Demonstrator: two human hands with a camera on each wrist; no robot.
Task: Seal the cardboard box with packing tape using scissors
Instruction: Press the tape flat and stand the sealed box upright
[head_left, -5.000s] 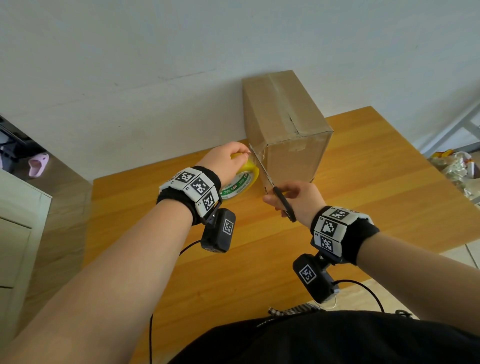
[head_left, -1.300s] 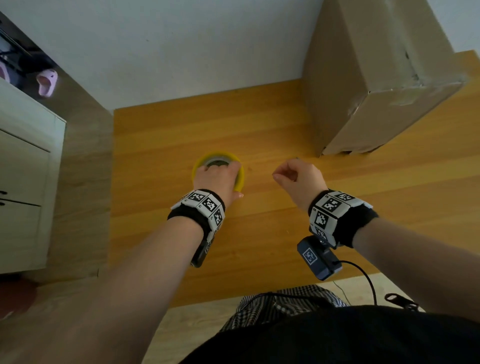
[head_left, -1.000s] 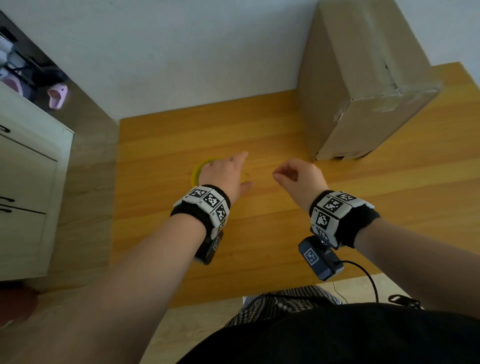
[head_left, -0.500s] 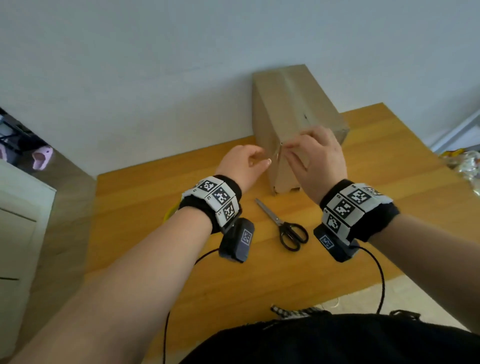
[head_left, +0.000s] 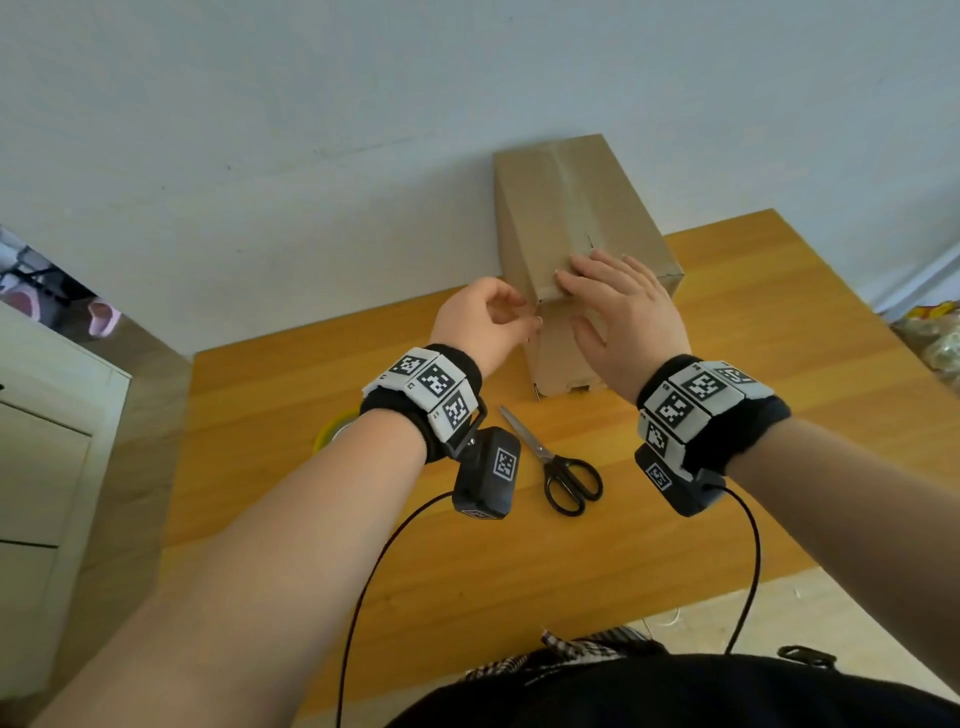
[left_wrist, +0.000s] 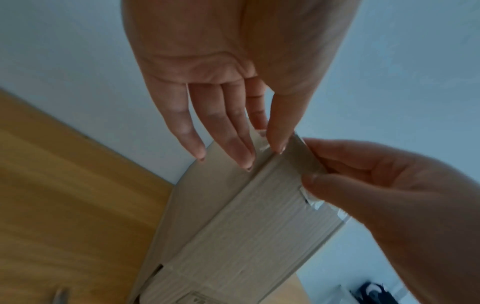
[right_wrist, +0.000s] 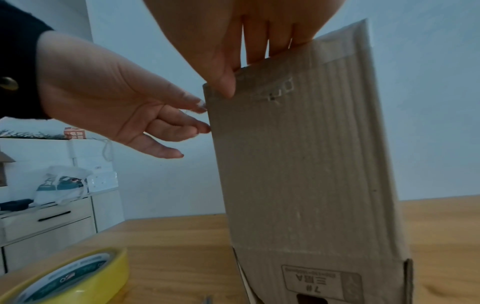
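Observation:
A tall cardboard box stands upright at the back of the wooden table. My right hand lies flat on the near end of its top, with the thumb down the front face. My left hand pinches the end of a clear tape strip between thumb and forefinger at the box's top left corner. Black-handled scissors lie shut on the table below my hands. The yellow tape roll lies flat to the left, mostly hidden behind my left wrist.
The box backs onto a pale wall. A white drawer cabinet stands left of the table, with pink slippers on the floor behind it. A crinkled bag sits off the right edge. Camera cables hang over the near edge.
The roll and scissors were laid on the table and both hands rose to the box top. Since half a second ago my right hand has gone from a curled pinch to flat on the top.

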